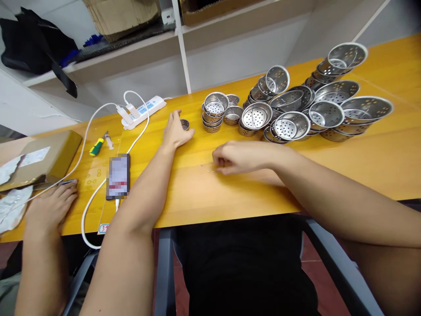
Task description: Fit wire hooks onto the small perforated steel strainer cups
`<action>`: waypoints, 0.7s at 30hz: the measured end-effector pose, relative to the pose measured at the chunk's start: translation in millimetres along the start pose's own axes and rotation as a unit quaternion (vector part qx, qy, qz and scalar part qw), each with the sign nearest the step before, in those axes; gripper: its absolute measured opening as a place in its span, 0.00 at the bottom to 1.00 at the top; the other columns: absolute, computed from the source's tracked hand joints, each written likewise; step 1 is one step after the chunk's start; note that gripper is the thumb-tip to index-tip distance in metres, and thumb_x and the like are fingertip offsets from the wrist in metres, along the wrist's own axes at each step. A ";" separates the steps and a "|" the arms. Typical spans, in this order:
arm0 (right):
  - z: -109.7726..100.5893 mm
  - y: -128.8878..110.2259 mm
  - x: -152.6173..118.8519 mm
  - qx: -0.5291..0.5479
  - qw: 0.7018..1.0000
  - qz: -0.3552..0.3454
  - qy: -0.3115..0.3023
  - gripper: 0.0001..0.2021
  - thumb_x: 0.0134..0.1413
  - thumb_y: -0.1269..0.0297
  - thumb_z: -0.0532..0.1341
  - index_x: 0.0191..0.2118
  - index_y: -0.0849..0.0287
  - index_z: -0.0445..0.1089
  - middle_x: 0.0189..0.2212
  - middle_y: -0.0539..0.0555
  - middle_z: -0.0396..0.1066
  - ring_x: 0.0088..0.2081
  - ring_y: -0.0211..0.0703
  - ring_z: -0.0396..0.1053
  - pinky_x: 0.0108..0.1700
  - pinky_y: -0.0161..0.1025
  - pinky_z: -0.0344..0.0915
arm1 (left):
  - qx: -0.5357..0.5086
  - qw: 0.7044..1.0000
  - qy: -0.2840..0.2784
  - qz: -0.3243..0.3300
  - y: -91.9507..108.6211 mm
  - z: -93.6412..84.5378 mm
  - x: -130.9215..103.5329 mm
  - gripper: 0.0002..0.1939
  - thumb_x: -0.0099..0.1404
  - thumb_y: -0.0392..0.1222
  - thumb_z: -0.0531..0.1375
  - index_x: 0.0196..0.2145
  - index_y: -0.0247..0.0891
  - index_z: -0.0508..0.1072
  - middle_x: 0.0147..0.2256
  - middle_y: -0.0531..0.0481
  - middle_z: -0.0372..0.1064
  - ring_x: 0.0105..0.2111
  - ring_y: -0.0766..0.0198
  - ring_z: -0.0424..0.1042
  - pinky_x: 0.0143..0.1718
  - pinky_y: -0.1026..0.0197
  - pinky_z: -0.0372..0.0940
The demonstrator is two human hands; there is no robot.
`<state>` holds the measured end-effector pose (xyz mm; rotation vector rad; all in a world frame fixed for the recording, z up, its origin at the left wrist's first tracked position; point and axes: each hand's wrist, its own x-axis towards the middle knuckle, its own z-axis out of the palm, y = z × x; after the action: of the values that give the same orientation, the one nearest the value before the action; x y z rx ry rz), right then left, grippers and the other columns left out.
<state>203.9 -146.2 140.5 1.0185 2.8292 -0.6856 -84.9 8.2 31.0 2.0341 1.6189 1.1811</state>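
My left hand (176, 131) is stretched out over the table with thumb and fingers apart. Right beside it, partly hidden behind the thumb, sits a small perforated metal cup (185, 124); whether they touch I cannot tell. Fingers curled, my right hand (234, 157) is closed low over the tabletop on a thin curved wire (208, 170), whose free end sticks out to the left. Beyond it stand short stacks of small perforated steel cups (215, 107). Larger perforated steel cups (291, 126) are stacked to the right, some with thin wire across their mouths.
On the left lie a phone (118, 177) with a white cable, a power strip (144, 113), a green-yellow screwdriver (97, 147) and a cardboard box (49, 158). Another person's hand (51, 206) rests at the table's left front. A shelf (131, 48) runs behind.
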 end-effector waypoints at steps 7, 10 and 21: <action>18.4 -26.9 9.7 -0.112 0.992 0.054 -0.028 0.13 0.69 0.76 0.60 0.41 0.60 0.83 0.46 0.68 0.87 0.41 0.57 0.81 0.37 0.46 0.60 | -0.069 0.990 0.117 0.019 -12.8 9.5 12.6 0.51 0.51 0.41 0.84 0.65 0.45 0.61 0.71 0.32 0.65 0.77 0.37 0.67 0.86 0.29 0.57; 14.7 -30.7 7.5 -0.147 0.985 0.083 -0.031 0.14 0.67 0.79 0.62 0.46 0.62 0.86 0.48 0.69 0.88 0.44 0.61 0.84 0.38 0.48 0.64 | -0.086 0.986 0.139 0.039 -12.9 8.5 16.1 0.49 0.54 0.53 0.86 0.62 0.46 0.63 0.68 0.36 0.69 0.75 0.38 0.70 0.84 0.30 0.61; 11.9 -15.4 13.8 -0.175 0.981 0.060 -0.054 0.14 0.68 0.70 0.66 0.53 0.64 0.86 0.54 0.69 0.87 0.52 0.64 0.85 0.43 0.47 0.68 | -0.114 0.987 0.064 0.091 11.4 10.4 2.4 0.52 0.60 0.61 0.83 0.67 0.50 0.56 0.67 0.39 0.70 0.71 0.43 0.74 0.80 0.34 0.66</action>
<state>182.5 -153.6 133.0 1.0400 2.6369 -0.2132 -69.4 9.4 33.0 2.0266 1.2998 1.5131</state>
